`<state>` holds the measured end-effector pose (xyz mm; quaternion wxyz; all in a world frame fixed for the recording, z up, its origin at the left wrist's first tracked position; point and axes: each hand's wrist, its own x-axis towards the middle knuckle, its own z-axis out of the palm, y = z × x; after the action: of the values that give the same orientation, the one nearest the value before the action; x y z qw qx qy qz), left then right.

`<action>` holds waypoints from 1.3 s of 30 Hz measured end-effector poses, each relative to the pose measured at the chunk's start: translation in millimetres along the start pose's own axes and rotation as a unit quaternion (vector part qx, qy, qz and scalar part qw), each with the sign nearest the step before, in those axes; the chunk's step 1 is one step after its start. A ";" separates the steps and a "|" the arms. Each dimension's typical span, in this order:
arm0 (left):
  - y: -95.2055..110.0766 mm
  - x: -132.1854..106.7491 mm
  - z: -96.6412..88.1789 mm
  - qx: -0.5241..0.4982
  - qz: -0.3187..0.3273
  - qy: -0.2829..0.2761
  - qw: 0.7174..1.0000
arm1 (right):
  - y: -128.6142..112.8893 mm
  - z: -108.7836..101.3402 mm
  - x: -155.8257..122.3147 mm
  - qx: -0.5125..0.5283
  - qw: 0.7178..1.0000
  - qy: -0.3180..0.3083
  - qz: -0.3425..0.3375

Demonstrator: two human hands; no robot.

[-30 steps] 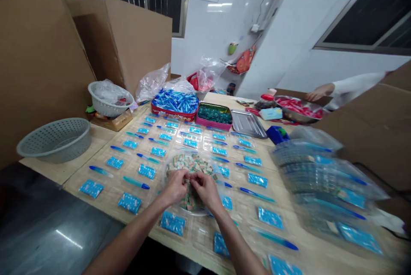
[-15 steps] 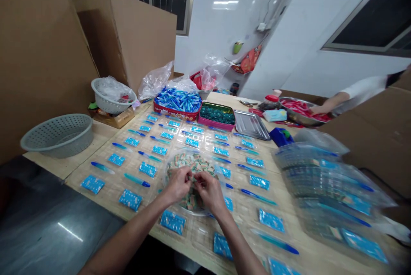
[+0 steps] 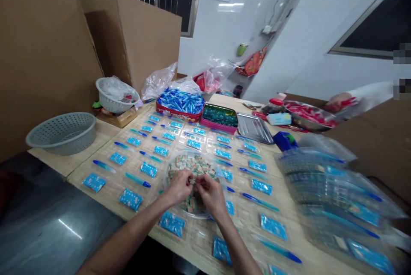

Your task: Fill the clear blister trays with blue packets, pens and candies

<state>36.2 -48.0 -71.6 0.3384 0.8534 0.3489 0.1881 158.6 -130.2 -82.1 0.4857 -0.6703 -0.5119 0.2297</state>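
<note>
On the table (image 3: 107,138) lies a straw mat (image 3: 105,193), with rows of blue packets (image 3: 94,182) and blue-tipped tubes (image 3: 138,180). In the middle stands a round clear dish (image 3: 195,215) full of small wrapped sweets (image 3: 192,164). The dish is directly under both hands and reaches ahead of them; the pile has no clear long axis. The left hand (image 3: 180,187) and right hand (image 3: 212,196) are equally near, fingers pinched together and almost touching. I cannot tell what they hold.
</note>
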 end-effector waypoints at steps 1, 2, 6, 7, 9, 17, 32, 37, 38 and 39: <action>0.1 0.1 0.0 0.000 -0.001 -0.001 1.000 | 0.8 0.1 -0.4 -0.002 1.000 0.004 -0.003; 0.1 0.1 0.0 -0.001 -0.003 -0.003 1.000 | 1.9 0.2 -0.7 -0.010 1.000 0.011 -0.004; 1.3 -0.3 -0.4 0.003 -0.008 -0.008 1.000 | 4.7 1.0 -1.4 -0.063 0.997 0.036 0.005; 1.9 -0.6 -0.6 0.007 -0.007 -0.007 1.000 | 4.4 1.1 -1.4 -0.067 0.997 0.034 0.005; 2.9 -1.4 -0.9 0.018 -0.002 -0.005 1.000 | 2.9 1.2 -1.3 -0.062 0.998 0.023 -0.001; 3.3 -2.2 0.3 0.038 0.022 0.002 0.999 | 3.4 0.3 -2.2 -0.041 0.999 0.031 -0.009; 0.9 -2.0 2.4 0.035 0.010 0.004 0.999 | 4.5 0.8 -2.0 -0.081 0.997 -0.002 -0.018; -4.2 0.4 1.4 -0.028 0.012 0.014 0.999 | 0.3 -2.0 -1.5 -0.098 0.993 -0.018 -0.061; -4.8 0.9 0.6 -0.044 0.007 0.009 0.999 | -1.0 -3.0 -1.3 -0.105 0.992 -0.022 -0.070; -5.1 1.3 -0.6 -0.060 0.000 0.002 0.998 | -2.6 -4.1 -1.2 -0.113 0.990 -0.025 -0.077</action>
<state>34.4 -44.2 -74.7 0.3880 0.8313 0.3376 0.2108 160.2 -132.9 -78.4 0.4103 -0.6734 -0.5966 0.1492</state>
